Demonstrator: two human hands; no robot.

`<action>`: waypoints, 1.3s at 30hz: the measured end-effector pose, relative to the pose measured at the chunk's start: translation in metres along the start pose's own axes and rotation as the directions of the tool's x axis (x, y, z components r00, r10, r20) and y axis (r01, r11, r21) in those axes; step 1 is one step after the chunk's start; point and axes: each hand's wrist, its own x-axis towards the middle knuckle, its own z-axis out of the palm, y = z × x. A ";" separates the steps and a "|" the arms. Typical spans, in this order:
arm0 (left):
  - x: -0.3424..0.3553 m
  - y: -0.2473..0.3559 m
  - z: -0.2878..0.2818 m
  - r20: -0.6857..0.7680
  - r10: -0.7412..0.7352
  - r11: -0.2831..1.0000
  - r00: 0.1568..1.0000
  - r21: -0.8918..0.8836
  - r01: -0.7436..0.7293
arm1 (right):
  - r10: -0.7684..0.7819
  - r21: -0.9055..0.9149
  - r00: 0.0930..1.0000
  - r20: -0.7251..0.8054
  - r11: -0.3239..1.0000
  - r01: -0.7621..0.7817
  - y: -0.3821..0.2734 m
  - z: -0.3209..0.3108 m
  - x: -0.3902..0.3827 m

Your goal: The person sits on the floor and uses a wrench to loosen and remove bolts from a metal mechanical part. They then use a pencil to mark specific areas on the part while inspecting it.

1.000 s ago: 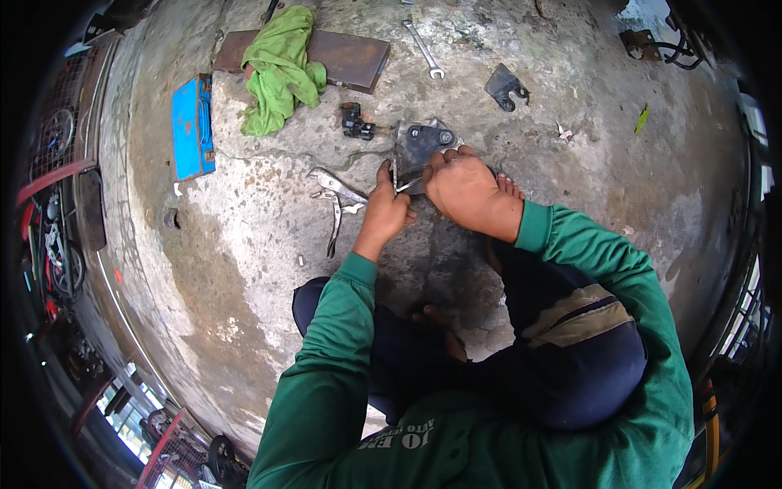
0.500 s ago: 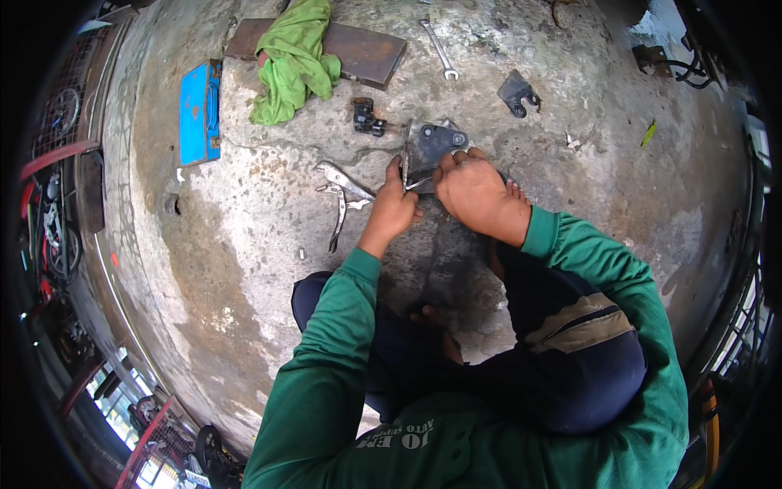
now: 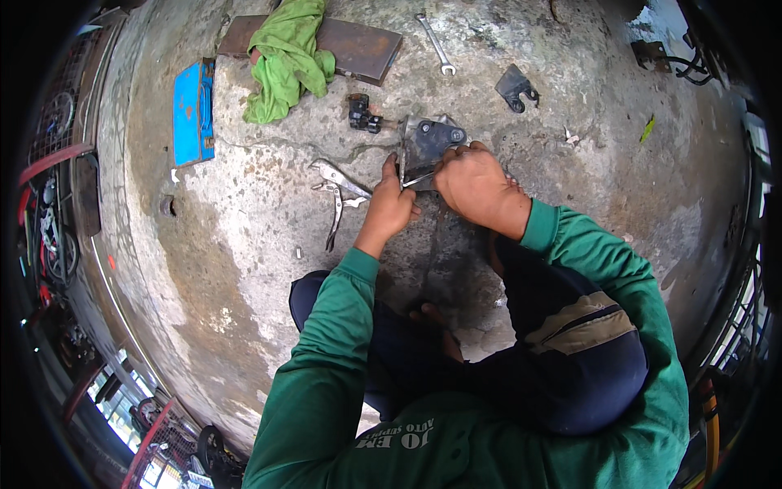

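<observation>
Bracket [image 3: 433, 140], left edge running 12–6, sits at left hand [image 3: 391, 210]'s 1 o'clock, right hand [image 3: 482, 187]'s 11; right nearer, clenched on thin tool [image 3: 419, 178] aimed 8 o'clock. Left's grip: can't tell.

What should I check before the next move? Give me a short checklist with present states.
1. Left hand at the left edge of the dark metal part: ok.
2. Slim metal tool in the fingers of the right hand: ok.
3. Tool's far end properly seated: cannot tell, too small to see.
4. Locking pliers free of the left hand: cannot tell, one end lies right by it.
5. Wrench out of the way, on the floor beyond the part: ok.
6. Gloves worn: not ok, both hands are bare.
</observation>
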 end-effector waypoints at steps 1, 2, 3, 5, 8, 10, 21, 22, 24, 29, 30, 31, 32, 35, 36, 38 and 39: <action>0.000 0.001 0.000 0.007 -0.001 1.000 1.000 0.009 0.001 | -0.010 -0.024 0.998 -0.054 1.000 0.009 -0.002 0.006 -0.002; 0.000 0.003 0.000 0.010 -0.003 1.000 1.000 0.005 0.003 | -0.021 -0.048 0.994 -0.108 0.999 0.016 -0.003 0.010 -0.003; 0.000 0.002 0.000 0.010 -0.007 1.000 1.000 -0.002 0.007 | -0.019 -0.034 0.992 -0.125 0.999 0.014 -0.004 0.010 -0.003; -0.001 0.002 -0.001 0.003 -0.006 1.000 1.000 -0.005 0.006 | -0.011 -0.004 0.987 -0.161 1.000 0.011 -0.004 0.009 -0.003; 0.000 0.000 -0.001 -0.009 0.002 1.000 1.000 -0.001 -0.002 | 0.015 0.056 1.000 0.002 0.998 -0.015 0.002 0.001 0.002; 0.001 0.001 -0.001 0.001 0.001 1.000 1.000 0.006 -0.001 | -0.022 -0.027 0.992 -0.123 0.999 0.019 -0.001 0.011 -0.001; 0.002 -0.003 0.001 -0.018 0.024 1.000 1.000 -0.009 -0.025 | -0.058 -0.082 0.988 -0.142 0.996 0.047 -0.004 0.010 -0.007; 0.001 -0.005 0.002 -0.024 0.023 0.999 0.999 -0.027 -0.023 | -0.042 -0.083 0.991 -0.130 0.996 0.031 -0.004 0.007 -0.008; 0.002 -0.008 0.002 -0.025 0.024 0.999 0.999 -0.039 -0.025 | -0.032 -0.046 0.994 -0.102 0.999 0.028 -0.004 0.005 -0.008; 0.008 -0.013 -0.001 0.035 -0.006 0.999 0.999 -0.052 0.008 | -0.064 -0.033 0.980 -0.190 0.998 0.059 -0.002 0.011 -0.007; 0.008 -0.014 -0.001 0.039 -0.005 0.998 0.999 -0.058 0.007 | -0.063 -0.015 0.982 -0.176 0.998 0.061 -0.002 0.011 -0.007; 0.009 -0.015 -0.001 0.042 -0.004 0.998 0.999 -0.064 0.006 | -0.061 0.002 0.985 -0.163 0.998 0.063 -0.001 0.010 -0.007; 0.008 -0.016 -0.001 0.044 0.011 0.998 0.999 -0.058 -0.008 | -0.060 0.020 0.987 -0.150 0.998 0.064 0.001 0.009 -0.007; 0.008 -0.017 0.000 0.031 0.018 0.997 0.999 -0.081 -0.016 | -0.016 0.074 0.996 -0.084 0.997 0.022 0.003 0.008 -0.003; 0.008 -0.016 0.000 0.028 0.013 0.997 1.000 -0.079 -0.011 | -0.032 0.063 0.992 -0.125 0.997 0.040 0.002 0.009 -0.003; 0.007 -0.013 0.000 0.022 0.002 0.997 1.000 -0.076 0.000 | -0.066 0.037 0.976 -0.206 0.996 0.075 0.000 0.013 -0.005; 0.007 -0.013 0.000 0.020 -0.001 0.997 1.000 -0.081 0.003 | -0.065 0.044 0.975 -0.212 0.996 0.075 0.000 0.013 -0.006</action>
